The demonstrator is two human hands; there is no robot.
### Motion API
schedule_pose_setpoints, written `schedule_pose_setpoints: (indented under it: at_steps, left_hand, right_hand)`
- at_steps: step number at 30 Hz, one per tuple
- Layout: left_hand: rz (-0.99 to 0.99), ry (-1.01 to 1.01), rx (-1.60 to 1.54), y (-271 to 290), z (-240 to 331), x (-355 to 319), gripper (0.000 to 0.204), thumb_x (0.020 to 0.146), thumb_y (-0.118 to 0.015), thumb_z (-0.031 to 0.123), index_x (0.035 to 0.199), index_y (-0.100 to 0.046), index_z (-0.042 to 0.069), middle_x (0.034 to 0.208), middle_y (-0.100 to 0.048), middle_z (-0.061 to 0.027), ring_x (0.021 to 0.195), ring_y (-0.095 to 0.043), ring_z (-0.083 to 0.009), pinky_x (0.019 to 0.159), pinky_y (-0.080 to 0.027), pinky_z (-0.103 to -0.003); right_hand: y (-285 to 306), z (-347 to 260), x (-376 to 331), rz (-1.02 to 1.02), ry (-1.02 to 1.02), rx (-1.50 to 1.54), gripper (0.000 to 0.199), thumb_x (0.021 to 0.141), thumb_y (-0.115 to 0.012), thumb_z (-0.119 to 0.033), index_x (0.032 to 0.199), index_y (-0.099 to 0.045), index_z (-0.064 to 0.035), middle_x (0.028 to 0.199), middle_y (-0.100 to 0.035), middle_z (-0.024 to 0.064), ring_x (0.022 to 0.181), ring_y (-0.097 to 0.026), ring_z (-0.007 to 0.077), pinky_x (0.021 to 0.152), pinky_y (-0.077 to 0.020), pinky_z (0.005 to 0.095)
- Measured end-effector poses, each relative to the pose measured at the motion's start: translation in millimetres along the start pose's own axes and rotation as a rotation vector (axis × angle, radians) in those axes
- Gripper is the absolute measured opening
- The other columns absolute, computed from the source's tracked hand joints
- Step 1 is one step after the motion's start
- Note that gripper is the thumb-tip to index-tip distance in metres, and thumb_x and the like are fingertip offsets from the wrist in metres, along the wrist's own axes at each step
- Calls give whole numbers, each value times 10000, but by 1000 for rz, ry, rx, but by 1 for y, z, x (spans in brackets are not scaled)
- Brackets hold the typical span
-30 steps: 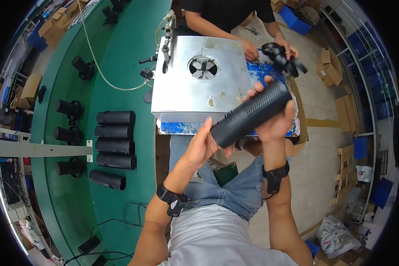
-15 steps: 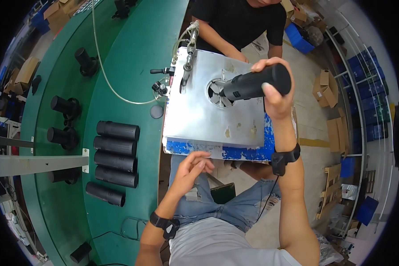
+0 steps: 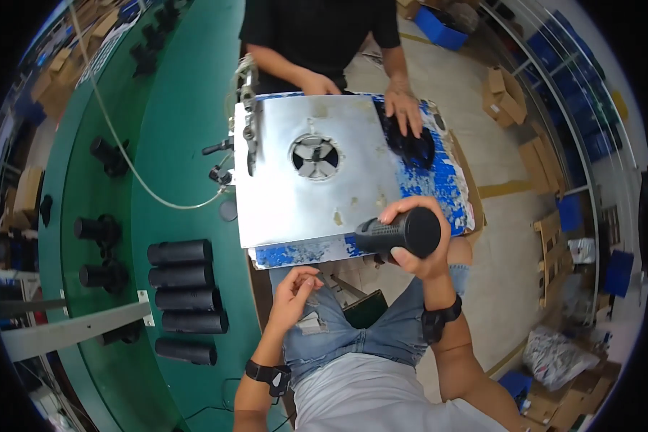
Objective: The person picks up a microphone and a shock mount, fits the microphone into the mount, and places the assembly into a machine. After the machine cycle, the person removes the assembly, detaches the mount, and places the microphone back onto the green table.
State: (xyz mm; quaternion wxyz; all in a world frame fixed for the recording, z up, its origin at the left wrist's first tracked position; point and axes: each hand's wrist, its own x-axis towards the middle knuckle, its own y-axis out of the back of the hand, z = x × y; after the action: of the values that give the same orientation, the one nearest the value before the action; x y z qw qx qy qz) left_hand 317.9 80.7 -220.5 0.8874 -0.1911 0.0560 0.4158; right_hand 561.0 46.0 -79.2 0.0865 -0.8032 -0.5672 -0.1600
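Observation:
My right hand (image 3: 431,248) grips a black ribbed cylinder (image 3: 381,234), its round closed end toward me, over the near right corner of the metal plate. Loosely curled, my left hand (image 3: 294,294) hovers over my lap before the plate's near edge, with nothing seen in it. The silver metal plate (image 3: 273,194) has a round opening with segmented metal jaws (image 3: 316,157) in it, and no cylinder stands there. Valve fittings (image 3: 248,101) run along the plate's left side.
Several black cylinders (image 3: 187,299) lie in a row on the green bench (image 3: 194,180) at left. A co-worker's hand (image 3: 403,108) rests by a dark glossy object (image 3: 414,150) on the worn blue board (image 3: 446,189). A grey metal bar (image 3: 79,331) juts over the bench.
My right hand has drawn the black cylinder away from the jaws, toward me. My left hand's fingers have curled in more. The co-worker's hand now reaches onto the board, and the view has shifted.

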Motion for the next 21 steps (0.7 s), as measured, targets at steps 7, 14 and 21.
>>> schedule_pose_setpoints:
  at_steps: [7, 14, 21]
  left_hand:
    - [169, -248, 741, -10, -81, 13, 138, 879, -598, 122, 966, -631, 20, 778, -632, -73, 714, -600, -145, 628, -462, -280]
    - [223, -31, 183, 7, -77, 14, 140, 918, -556, 97, 998, -609, -5, 794, -642, -49, 772, -619, -113, 732, -472, -239]
    - [231, -27, 161, 5, -77, 32, 152, 917, -533, 95, 998, -620, 1, 742, -654, -36, 673, -581, -79, 612, -413, -206]
  right_hand:
    - [57, 36, -46, 258, -86, -171, 417, 725, -708, -107, 1087, -517, -29, 968, -609, 96, 895, -580, 173, 836, -469, 315]
    - [80, 139, -81, 681, -94, -166, 460, 767, -754, -53, 1151, -503, -25, 1060, -612, 95, 948, -588, 182, 850, -470, 307]
    - [91, 127, -80, 550, -114, -191, 458, 752, -761, -38, 1133, -508, -24, 1042, -613, 94, 931, -585, 173, 842, -470, 295]
